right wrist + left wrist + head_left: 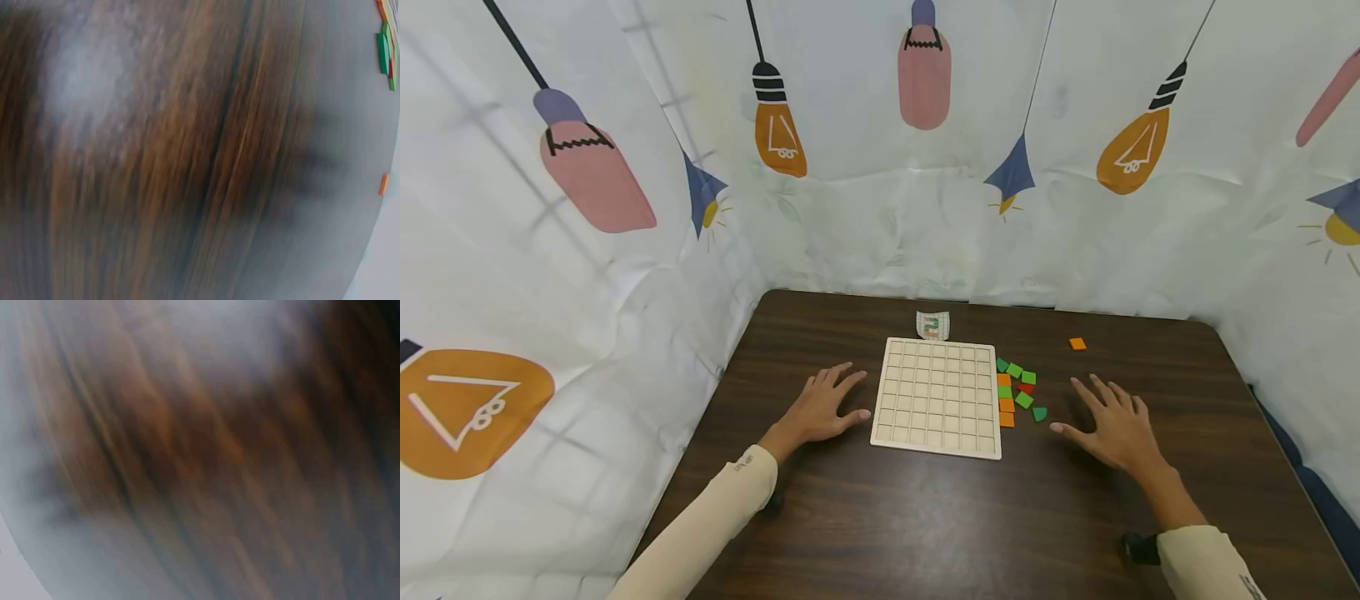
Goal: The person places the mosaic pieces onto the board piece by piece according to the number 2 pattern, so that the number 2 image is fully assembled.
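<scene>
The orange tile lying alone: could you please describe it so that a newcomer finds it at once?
On the dark brown table, look just beyond the right hand, toward the far edge. There lies a small orange square tile. The other orange tiles sit close beside the pale grid board; this one lies apart from every other piece.

Your grid board (936,398) looks like pale matt wood, your table (940,533) glossy dark wood grain, your slip (933,326) paper, your sleeves (715,508) matt cloth, the curtain (865,225) creased fabric

tiles (1024,400) lie right of board (935,398)
</scene>
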`<state>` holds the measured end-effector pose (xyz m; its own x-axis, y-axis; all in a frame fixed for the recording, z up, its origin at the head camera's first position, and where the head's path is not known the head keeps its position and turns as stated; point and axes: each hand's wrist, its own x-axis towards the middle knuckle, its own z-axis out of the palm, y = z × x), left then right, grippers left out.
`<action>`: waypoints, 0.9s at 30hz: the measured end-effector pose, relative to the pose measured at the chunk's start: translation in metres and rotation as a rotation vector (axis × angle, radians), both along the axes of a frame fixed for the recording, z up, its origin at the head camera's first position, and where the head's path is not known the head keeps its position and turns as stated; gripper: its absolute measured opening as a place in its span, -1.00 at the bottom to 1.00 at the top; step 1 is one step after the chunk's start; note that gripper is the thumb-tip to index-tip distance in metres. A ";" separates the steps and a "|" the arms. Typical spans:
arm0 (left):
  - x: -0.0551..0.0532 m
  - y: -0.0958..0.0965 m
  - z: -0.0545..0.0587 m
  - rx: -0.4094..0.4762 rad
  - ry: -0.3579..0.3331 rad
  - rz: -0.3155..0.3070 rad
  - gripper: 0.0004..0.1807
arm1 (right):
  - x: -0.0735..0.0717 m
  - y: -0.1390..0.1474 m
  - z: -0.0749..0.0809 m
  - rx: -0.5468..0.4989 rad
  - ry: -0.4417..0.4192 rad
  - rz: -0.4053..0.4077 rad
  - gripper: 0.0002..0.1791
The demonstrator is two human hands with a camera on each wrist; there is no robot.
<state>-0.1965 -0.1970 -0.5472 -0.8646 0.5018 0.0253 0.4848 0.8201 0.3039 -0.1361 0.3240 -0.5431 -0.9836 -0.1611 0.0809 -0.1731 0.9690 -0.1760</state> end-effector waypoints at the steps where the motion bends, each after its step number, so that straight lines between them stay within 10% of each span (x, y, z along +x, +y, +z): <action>1: 0.000 0.003 0.000 0.011 -0.002 -0.007 -0.16 | 0.000 -0.001 0.000 -0.008 0.003 0.002 0.05; 27: 0.014 0.030 -0.012 0.090 -0.057 -0.110 -0.35 | -0.008 -0.032 -0.012 -0.139 -0.029 0.017 -0.24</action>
